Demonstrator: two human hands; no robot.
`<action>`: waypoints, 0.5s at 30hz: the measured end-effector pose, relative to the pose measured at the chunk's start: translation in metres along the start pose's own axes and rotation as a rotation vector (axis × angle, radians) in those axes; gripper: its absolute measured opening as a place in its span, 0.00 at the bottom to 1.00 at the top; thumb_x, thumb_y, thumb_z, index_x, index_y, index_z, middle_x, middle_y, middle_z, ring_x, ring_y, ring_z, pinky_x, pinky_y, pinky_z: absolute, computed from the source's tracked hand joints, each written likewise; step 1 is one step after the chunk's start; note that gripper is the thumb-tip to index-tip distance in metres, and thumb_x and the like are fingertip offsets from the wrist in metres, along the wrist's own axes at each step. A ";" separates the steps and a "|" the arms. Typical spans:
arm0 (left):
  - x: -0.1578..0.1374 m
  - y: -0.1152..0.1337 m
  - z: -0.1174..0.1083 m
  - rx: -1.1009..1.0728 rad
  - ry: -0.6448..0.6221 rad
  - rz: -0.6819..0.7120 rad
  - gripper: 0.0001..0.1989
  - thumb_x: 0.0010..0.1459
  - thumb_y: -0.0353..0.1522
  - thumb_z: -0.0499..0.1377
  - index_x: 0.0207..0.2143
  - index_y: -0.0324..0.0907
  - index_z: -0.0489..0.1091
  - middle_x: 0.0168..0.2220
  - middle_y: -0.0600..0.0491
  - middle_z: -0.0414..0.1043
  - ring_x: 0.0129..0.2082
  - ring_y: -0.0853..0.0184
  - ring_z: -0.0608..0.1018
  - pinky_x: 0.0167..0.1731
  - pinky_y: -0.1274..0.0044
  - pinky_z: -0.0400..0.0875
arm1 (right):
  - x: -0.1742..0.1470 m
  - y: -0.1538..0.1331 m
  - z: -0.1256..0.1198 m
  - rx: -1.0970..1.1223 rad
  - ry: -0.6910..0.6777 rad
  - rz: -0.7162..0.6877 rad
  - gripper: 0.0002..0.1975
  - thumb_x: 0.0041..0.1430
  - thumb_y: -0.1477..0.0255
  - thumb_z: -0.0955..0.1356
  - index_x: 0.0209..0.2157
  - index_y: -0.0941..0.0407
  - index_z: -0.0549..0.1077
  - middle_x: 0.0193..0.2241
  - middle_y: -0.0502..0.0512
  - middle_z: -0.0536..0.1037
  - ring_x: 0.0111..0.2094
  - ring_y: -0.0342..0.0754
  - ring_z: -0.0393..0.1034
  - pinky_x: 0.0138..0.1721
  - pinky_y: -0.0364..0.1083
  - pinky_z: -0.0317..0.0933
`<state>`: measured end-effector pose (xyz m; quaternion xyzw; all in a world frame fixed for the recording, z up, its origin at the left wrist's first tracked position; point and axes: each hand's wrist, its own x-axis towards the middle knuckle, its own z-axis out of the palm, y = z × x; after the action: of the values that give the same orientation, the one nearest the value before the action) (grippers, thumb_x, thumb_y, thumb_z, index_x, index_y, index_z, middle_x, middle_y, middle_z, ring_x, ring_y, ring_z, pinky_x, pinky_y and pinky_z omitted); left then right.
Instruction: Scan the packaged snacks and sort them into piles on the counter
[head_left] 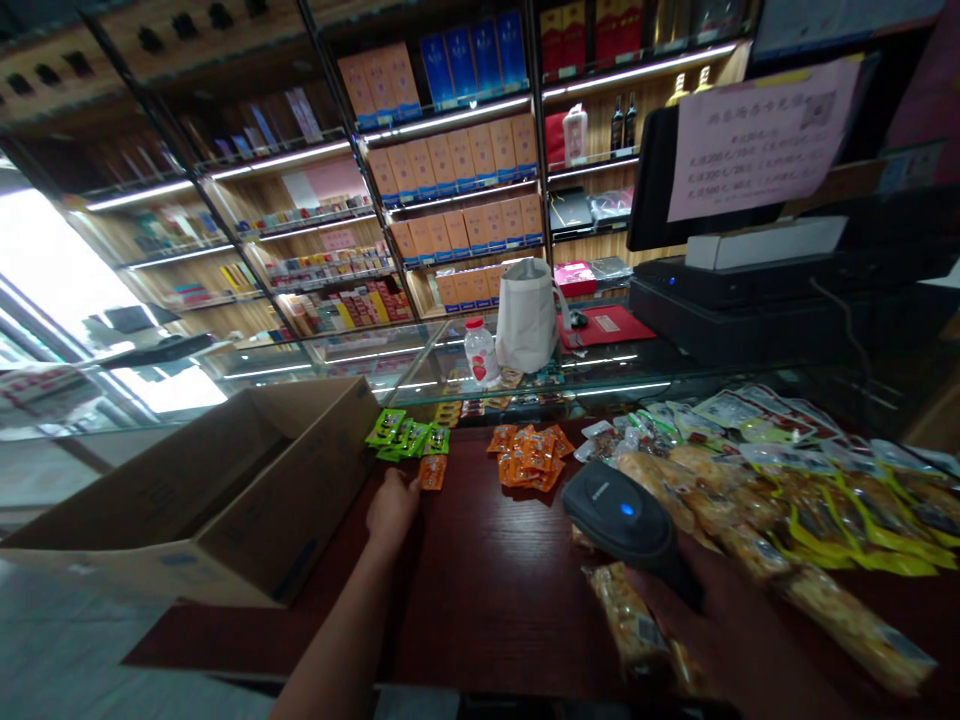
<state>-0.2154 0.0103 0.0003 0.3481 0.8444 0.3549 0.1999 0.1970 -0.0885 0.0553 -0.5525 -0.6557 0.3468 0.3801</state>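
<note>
My left hand (393, 508) reaches over the dark red tabletop, its fingers drawn together at the left edge of a small orange packet (433, 472). Just beyond it lies a cluster of green packets (409, 437). A pile of more orange packets (531, 456) sits farther right. In my right hand (724, 610) is a black barcode scanner (619, 512) with a lit blue light, its head pointing toward the orange pile. Under and beside the scanner lie clear-wrapped pastries (628, 615), partly hidden by it and my hand.
An open cardboard box (255, 540) stands left of the tabletop (480, 600). Yellow-edged food packs (847, 510) spread across the right. Behind, a glass counter holds a bottle (481, 352), a white bag (526, 318) and a monitor with a pink notice (761, 140). Stocked shelves line the back.
</note>
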 end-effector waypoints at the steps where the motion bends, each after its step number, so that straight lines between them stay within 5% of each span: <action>1: -0.003 -0.001 0.003 0.087 0.029 0.111 0.12 0.58 0.32 0.62 0.45 0.40 0.73 0.52 0.36 0.76 0.58 0.46 0.74 0.53 0.62 0.70 | 0.001 0.000 0.000 0.004 -0.001 0.004 0.27 0.55 0.50 0.68 0.46 0.54 0.81 0.47 0.61 0.85 0.49 0.62 0.79 0.50 0.53 0.72; 4: -0.012 -0.003 0.015 0.416 0.024 0.540 0.15 0.62 0.30 0.57 0.51 0.42 0.74 0.61 0.39 0.69 0.63 0.50 0.67 0.62 0.63 0.60 | 0.002 0.001 0.000 0.000 -0.050 -0.007 0.27 0.55 0.49 0.68 0.47 0.55 0.81 0.46 0.61 0.86 0.48 0.62 0.79 0.50 0.53 0.72; 6: -0.016 -0.003 0.023 0.573 -0.011 0.660 0.18 0.64 0.28 0.52 0.53 0.42 0.74 0.62 0.41 0.68 0.62 0.52 0.68 0.62 0.66 0.60 | 0.002 0.003 0.002 -0.005 -0.041 -0.030 0.27 0.57 0.50 0.68 0.47 0.55 0.81 0.45 0.61 0.86 0.47 0.63 0.80 0.50 0.53 0.72; 10: -0.017 -0.010 0.021 0.705 0.008 0.605 0.22 0.65 0.25 0.47 0.53 0.42 0.75 0.60 0.42 0.70 0.59 0.53 0.70 0.59 0.68 0.63 | -0.002 0.008 0.004 -0.037 -0.009 -0.040 0.25 0.59 0.51 0.67 0.48 0.53 0.81 0.45 0.59 0.86 0.47 0.62 0.80 0.52 0.53 0.72; 15: -0.005 -0.032 -0.006 0.723 0.065 0.537 0.25 0.62 0.22 0.46 0.55 0.39 0.74 0.60 0.40 0.71 0.58 0.51 0.71 0.58 0.67 0.65 | -0.005 0.014 0.004 -0.093 -0.009 -0.039 0.27 0.60 0.50 0.66 0.50 0.53 0.80 0.49 0.59 0.84 0.51 0.63 0.78 0.54 0.55 0.70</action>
<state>-0.2304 -0.0126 -0.0190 0.5910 0.7997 0.0871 -0.0601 0.2004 -0.0911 0.0405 -0.5551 -0.6836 0.3107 0.3577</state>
